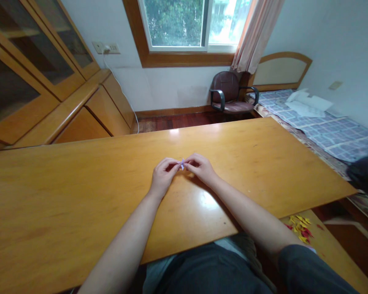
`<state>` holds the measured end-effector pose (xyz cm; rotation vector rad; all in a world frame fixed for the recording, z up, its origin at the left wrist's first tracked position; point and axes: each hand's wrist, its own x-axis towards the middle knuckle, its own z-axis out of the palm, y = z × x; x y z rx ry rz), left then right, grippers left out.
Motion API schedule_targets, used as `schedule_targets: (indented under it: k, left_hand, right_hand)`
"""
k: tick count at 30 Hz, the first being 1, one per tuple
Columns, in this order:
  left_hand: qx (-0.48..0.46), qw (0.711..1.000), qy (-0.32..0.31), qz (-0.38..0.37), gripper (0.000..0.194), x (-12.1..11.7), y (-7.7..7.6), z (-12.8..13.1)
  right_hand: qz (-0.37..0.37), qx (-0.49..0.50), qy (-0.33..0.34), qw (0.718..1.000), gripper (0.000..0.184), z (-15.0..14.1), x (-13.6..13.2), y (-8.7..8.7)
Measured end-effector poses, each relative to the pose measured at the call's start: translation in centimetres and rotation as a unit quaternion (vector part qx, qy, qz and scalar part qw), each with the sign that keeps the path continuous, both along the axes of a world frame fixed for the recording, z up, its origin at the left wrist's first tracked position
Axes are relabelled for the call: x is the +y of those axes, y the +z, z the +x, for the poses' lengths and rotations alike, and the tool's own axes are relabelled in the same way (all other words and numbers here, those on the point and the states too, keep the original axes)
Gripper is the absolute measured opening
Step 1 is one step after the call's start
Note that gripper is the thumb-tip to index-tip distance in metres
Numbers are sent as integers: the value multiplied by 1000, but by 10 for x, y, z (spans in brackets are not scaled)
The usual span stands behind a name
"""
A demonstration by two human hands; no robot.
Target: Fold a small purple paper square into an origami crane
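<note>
A small light-purple folded piece (pixel 182 164), looking like paper, is held just above the wooden table (pixel 104 196). My left hand (pixel 164 173) pinches it from the left between thumb and fingers. From the other side my right hand (pixel 200 166) pinches it too, so the fingertips of both hands nearly meet. The fingers cover most of the piece, and its exact shape is too small to make out.
Several yellow and red folded pieces (pixel 300 228) lie on a lower wooden surface (pixel 340 253) at right. Beyond the table stand a brown armchair (pixel 228 92) and a bed (pixel 328 122) with white sheets on it. Glass-doored cabinets (pixel 46 53) line the left wall.
</note>
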<state>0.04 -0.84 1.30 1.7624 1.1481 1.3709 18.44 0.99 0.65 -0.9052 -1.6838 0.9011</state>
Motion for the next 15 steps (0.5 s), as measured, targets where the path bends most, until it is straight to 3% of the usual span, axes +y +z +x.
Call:
schedule_targets:
  k: [15]
  left_hand:
    - [-22,1000,-17,-9,14,1,-1,1]
  right_hand:
    - [17,-11,10,1000,22,2,0,3]
